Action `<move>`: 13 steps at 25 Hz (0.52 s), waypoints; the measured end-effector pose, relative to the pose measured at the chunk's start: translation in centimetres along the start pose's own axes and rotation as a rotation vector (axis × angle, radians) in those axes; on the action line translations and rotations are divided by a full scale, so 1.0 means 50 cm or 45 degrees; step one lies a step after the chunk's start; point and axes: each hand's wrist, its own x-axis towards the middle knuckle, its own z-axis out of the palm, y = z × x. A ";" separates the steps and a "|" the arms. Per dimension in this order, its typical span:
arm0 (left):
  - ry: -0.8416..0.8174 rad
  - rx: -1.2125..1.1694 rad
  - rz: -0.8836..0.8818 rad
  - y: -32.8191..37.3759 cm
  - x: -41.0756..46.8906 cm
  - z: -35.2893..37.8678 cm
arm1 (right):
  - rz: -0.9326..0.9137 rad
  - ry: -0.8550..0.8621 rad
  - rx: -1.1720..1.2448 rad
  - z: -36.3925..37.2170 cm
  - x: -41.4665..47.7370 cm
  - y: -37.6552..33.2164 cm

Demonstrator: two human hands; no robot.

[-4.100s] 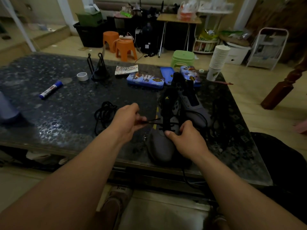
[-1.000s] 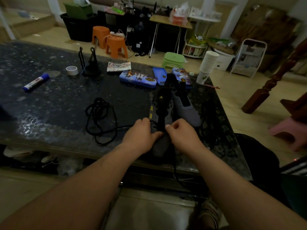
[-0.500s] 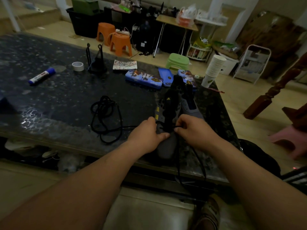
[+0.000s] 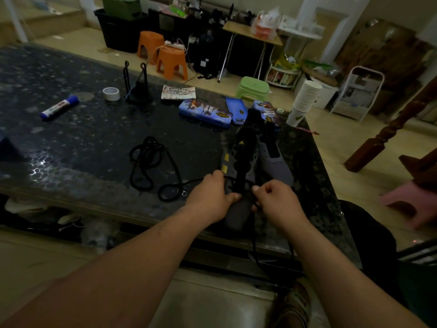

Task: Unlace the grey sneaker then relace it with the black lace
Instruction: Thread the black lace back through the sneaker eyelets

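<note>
Head view: I'm watching both hands bunched at the lowest eyelets, where seconds ago the left was drawing lace out sideways. The left hand [image 4: 210, 197] now clamps round the grey sneaker [image 4: 236, 215], toe towards me at the table's [image 4: 71, 150] near edge. The right hand [image 4: 276, 202] pinches the black lace [image 4: 148, 147], most of it coiled left. I'd call this early relacing.

The room is dim. A dark speckled table [image 4: 71, 143] stands on a pale floor [image 4: 331, 147]. Beyond it are two orange plastic stools [image 4: 171, 60], a green stool [image 4: 253, 86], a black storage bin [image 4: 118, 31] and a folding desk [image 4: 248, 31]. A turned wooden post [image 4: 387, 136] and a pink stool [image 4: 411, 200] stand at the right.
</note>
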 end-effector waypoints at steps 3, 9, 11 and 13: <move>-0.001 0.016 -0.004 0.001 -0.002 -0.002 | 0.045 -0.073 -0.118 0.005 0.020 -0.007; 0.003 -0.021 -0.035 0.006 0.001 -0.005 | -0.214 -0.293 0.070 -0.032 -0.071 0.002; 0.005 -0.050 -0.041 0.006 -0.005 -0.007 | -0.089 -0.590 0.340 -0.043 -0.108 0.015; 0.000 -0.055 -0.054 0.010 -0.016 -0.011 | 0.110 -0.491 0.419 -0.042 -0.090 0.013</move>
